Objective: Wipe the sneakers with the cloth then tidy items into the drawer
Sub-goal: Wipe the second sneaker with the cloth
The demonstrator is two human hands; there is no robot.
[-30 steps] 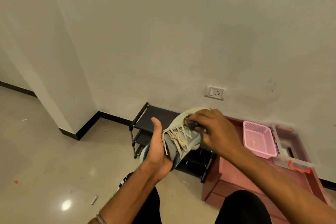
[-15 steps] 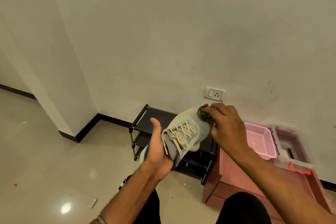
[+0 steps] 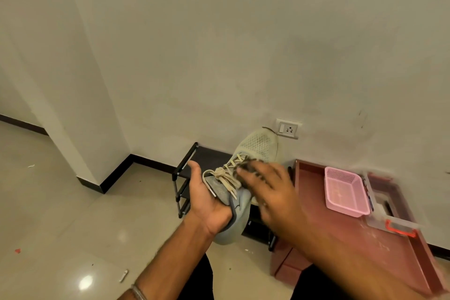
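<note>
- Sneaker (image 3: pixel 246 173), head view: I see a pale green knit shoe with cream laces held up in front of me, its long axis running from the heel at about 7 o'clock to the toe at about 1 o'clock, toe raised toward the wall socket (image 3: pixel 288 128).
- My left hand (image 3: pixel 207 200) is clasped round the heel end from the 9 o'clock side, thumb up along the collar, so it carries the shoe.
- My right hand (image 3: pixel 270 192) comes in from 4 o'clock and lies over the laces at mid-shoe. It is motion-blurred; a dark wad at its fingertips looks like the cloth (image 3: pixel 246 165), and I judge the fingers are curled onto it, pressing it against the tongue.
- I judge the wiping step is under way. The next stroke should follow the long axis, up toward the toe at 1 o'clock, with the right hand nearer that end.
- Off at 3 o'clock stands a reddish drawer unit (image 3: pixel 314 178) with a pink basket (image 3: pixel 345 192) on top; behind the shoe is a black shoe rack (image 3: pixel 185 165).
</note>
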